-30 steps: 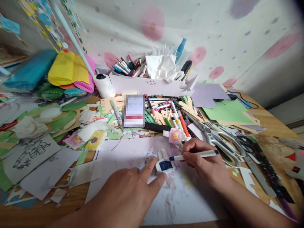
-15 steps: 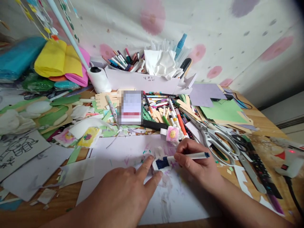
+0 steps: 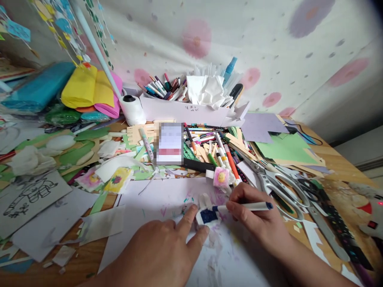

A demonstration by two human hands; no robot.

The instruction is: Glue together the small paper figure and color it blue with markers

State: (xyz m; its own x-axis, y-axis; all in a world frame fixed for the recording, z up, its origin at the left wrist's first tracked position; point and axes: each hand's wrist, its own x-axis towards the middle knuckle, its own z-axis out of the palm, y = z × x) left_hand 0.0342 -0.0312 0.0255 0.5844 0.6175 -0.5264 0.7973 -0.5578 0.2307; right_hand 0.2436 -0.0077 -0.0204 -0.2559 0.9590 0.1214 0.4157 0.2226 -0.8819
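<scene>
My right hand (image 3: 254,209) grips a white marker (image 3: 249,207) with a dark blue end, its tip at the upper right of a dark blue patch on a small white piece (image 3: 206,217). This piece looks like folded paper or tissue, with a tab sticking up at its top. My left hand (image 3: 167,243) lies flat with thumb and index finger spread, their tips at the piece's left and lower edges. Under both lies a large white sheet (image 3: 143,207) with faint pink and teal marks. A small pink square with a yellow face (image 3: 221,177) sits just above my right hand.
Silver scissors (image 3: 284,191) lie at the right, beside a long metal blade. A phone with a blurred screen (image 3: 170,141) stands behind the sheet, among scattered markers and paper scraps. A white box (image 3: 185,111) of pens is at the back. Drawn-on paper (image 3: 32,195) lies left.
The whole view has shifted, so things appear slightly lower and further right. My right hand's marker tip has moved slightly along the patch's upper edge. My left hand keeps its place at the piece.
</scene>
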